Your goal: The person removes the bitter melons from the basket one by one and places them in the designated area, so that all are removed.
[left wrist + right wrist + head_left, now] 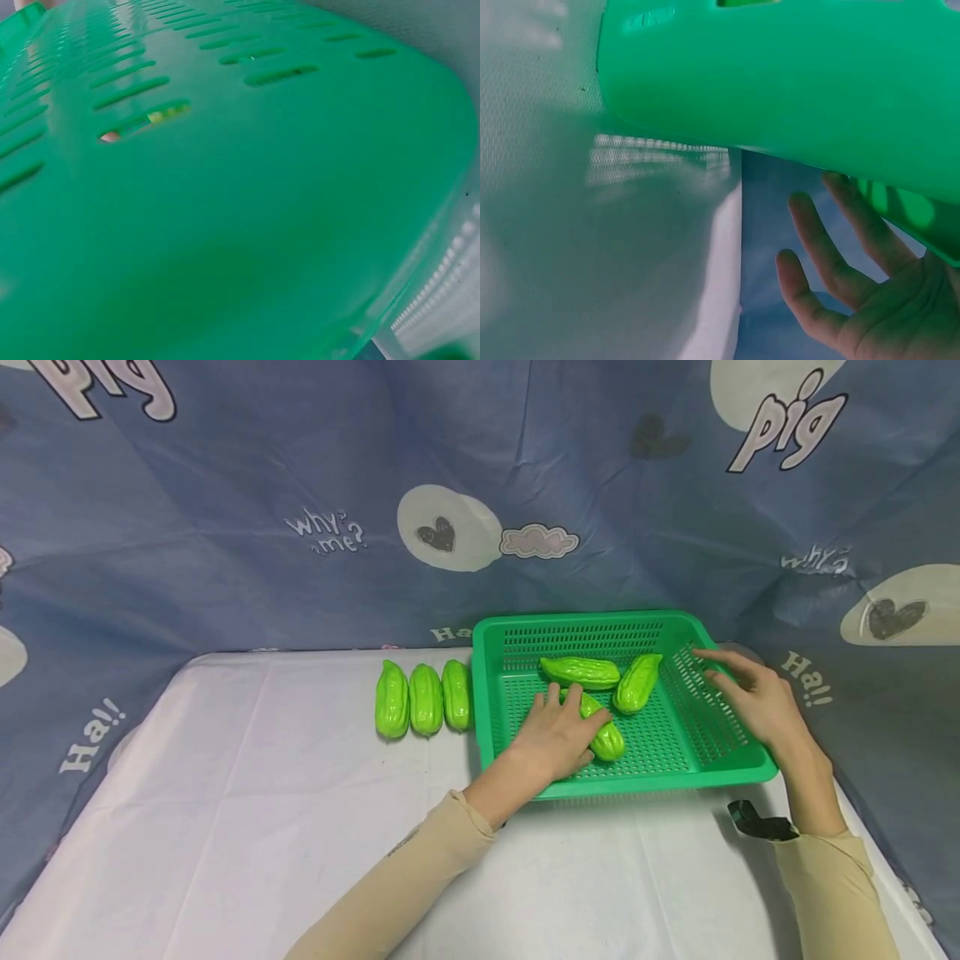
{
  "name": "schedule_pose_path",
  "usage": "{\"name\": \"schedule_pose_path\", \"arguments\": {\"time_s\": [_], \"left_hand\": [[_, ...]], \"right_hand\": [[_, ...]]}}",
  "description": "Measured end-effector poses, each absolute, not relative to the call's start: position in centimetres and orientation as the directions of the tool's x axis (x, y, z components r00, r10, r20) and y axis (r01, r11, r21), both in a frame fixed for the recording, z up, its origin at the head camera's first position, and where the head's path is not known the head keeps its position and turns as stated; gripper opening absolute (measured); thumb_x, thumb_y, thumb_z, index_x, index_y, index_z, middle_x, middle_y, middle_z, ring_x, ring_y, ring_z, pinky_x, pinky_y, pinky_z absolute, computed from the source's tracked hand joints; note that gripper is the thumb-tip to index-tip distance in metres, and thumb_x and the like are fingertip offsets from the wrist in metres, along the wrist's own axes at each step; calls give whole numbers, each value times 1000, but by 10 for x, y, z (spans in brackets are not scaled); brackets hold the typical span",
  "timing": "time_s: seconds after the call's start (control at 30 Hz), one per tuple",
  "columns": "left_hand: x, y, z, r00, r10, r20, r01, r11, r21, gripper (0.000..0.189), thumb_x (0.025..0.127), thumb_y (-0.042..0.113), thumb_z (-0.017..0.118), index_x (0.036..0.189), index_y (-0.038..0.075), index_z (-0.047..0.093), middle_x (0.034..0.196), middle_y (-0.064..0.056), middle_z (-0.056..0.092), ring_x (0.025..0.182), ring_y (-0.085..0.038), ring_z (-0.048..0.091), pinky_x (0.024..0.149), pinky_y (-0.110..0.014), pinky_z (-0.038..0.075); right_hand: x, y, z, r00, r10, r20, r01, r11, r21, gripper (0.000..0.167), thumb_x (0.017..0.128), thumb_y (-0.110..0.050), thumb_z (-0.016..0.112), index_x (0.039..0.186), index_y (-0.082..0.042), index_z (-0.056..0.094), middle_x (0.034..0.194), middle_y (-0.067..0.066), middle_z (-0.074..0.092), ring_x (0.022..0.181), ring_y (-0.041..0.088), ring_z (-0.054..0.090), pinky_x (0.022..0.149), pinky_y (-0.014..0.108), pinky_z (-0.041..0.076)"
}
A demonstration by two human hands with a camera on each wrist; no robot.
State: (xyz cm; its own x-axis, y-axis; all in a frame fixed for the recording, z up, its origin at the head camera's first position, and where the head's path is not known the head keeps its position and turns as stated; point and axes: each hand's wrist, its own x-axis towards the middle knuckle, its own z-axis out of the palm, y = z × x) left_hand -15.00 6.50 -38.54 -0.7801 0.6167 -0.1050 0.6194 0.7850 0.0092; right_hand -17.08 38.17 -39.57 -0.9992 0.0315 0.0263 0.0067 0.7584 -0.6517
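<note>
In the head view a green plastic basket (652, 783) holds three bright green bitter melons. My left hand (555, 735) reaches over the near rim and grips one bitter melon (607, 743), its fingers partly covering it. Behind it lie a second bitter melon (581, 673) and a third one (637, 685). At the basket's right side is my right hand (757, 697), with thumb and a finger over the rim. In the right wrist view, loosely spread fingers of the right hand (870, 292) lie outside the basket wall (780, 97). The left wrist view shows mostly basket wall (225, 210).
Left of the basket stand three more bitter melons in a row: a left one (392, 702), a middle one (426, 700) and a right one (456, 695). A white cloth (262, 827) covers the table. A blue printed curtain (300, 585) hangs behind and at the sides.
</note>
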Motion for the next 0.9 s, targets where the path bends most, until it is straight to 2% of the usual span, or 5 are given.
{"name": "schedule_pose_path", "arguments": {"time_s": [0.27,0.47,0.7,0.8,0.9], "left_hand": [[-149,61,-385,-763,639,-97,636,769,68,63,104,53,66,159,28,47,167,-6,46,151,-45,49,123,-59,47],[-149,61,-387,-767,636,-89,630,772,83,66,103,56,66,156,23,47,159,-8,53,140,-39,61,118,-55,52],[-149,58,-386,-758,645,-96,647,762,12,79,92,67,75,155,25,50,149,-12,54,121,-31,69,106,-46,59],[-149,57,-385,-757,646,-101,650,760,-11,79,90,69,76,153,25,54,147,-11,53,121,-31,68,104,-45,59],[-148,57,-385,-755,645,-117,651,759,-17,82,89,69,77,153,23,55,152,-11,51,127,-33,66,107,-46,59]], "right_hand": [[-171,383,-397,-999,31,22,9,758,-652,53,112,-53,51,159,-30,54,173,17,39,153,61,36,112,84,34],[-171,384,-397,-999,36,22,13,760,-649,54,111,-53,51,160,-30,53,174,17,39,153,62,37,112,84,34],[-171,384,-397,-999,37,13,19,756,-655,54,111,-53,51,160,-30,53,174,18,38,154,62,35,112,85,33],[-171,384,-398,-999,33,13,16,754,-657,54,111,-54,51,160,-31,53,174,18,39,153,62,36,112,85,33],[-171,387,-399,-1000,15,22,-4,736,-677,54,112,-54,48,161,-31,52,172,19,41,153,58,39,113,84,33]]}}
